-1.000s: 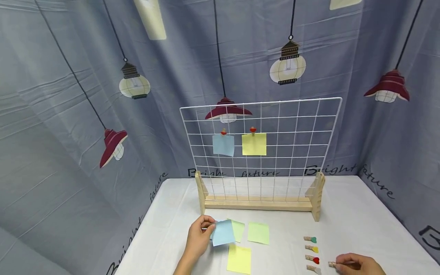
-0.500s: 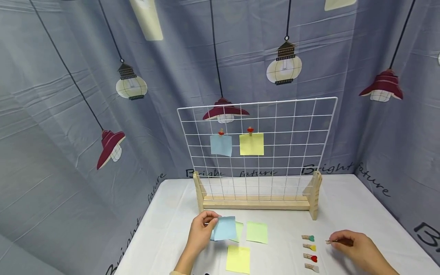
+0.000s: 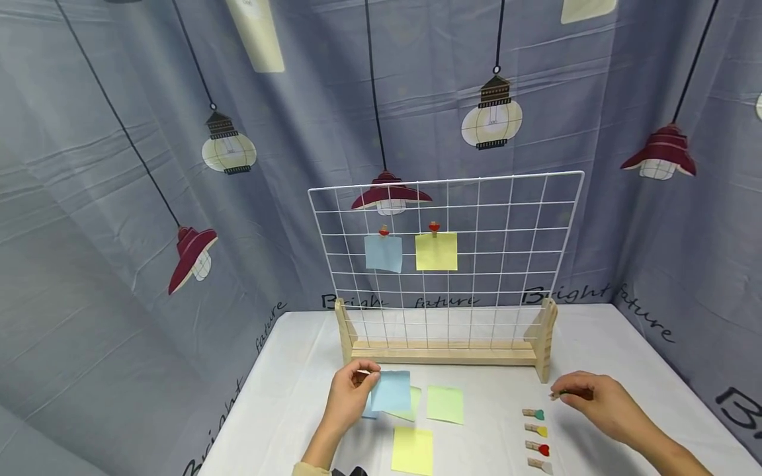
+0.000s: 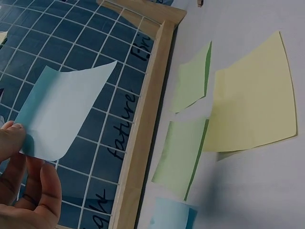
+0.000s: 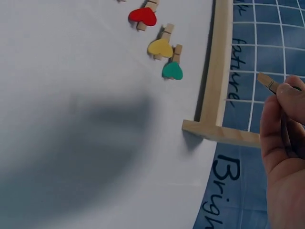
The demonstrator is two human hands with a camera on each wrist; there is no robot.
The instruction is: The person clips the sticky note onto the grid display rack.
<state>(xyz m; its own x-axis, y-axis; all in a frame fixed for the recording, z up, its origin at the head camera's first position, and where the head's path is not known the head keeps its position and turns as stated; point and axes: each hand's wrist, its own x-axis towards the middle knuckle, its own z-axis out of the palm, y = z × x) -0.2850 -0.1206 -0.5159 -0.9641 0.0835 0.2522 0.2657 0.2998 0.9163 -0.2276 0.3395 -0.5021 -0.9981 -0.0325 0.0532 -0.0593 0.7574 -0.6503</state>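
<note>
My left hand (image 3: 351, 391) pinches a blue sticky note (image 3: 391, 391) by its left edge, above the table in front of the grid rack. In the left wrist view that blue note (image 4: 64, 112) curves freely away from the thumb and fingers. Over on the right, my right hand (image 3: 598, 400) pinches a small wooden clothespin (image 5: 268, 82), its bare wooden end poking out past the thumb; most of it is hidden in the fingers. A white wire grid (image 3: 500, 264) stands in a wooden base, with a blue note (image 3: 383, 253) and a yellow note (image 3: 436, 252) clipped to it by red-heart clothespins.
Under the left hand lie green notes (image 3: 445, 404), a yellow note (image 3: 412, 451) and a blue one (image 4: 172, 214). A column of heart clothespins, green (image 3: 534, 414), yellow (image 3: 536, 430), red (image 3: 538, 448) and whitish (image 3: 540, 466), lies left of the right hand.
My right hand, holding the clothespin, has risen off the table and moved forward and left. My left hand has lifted the blue note slightly forward.
</note>
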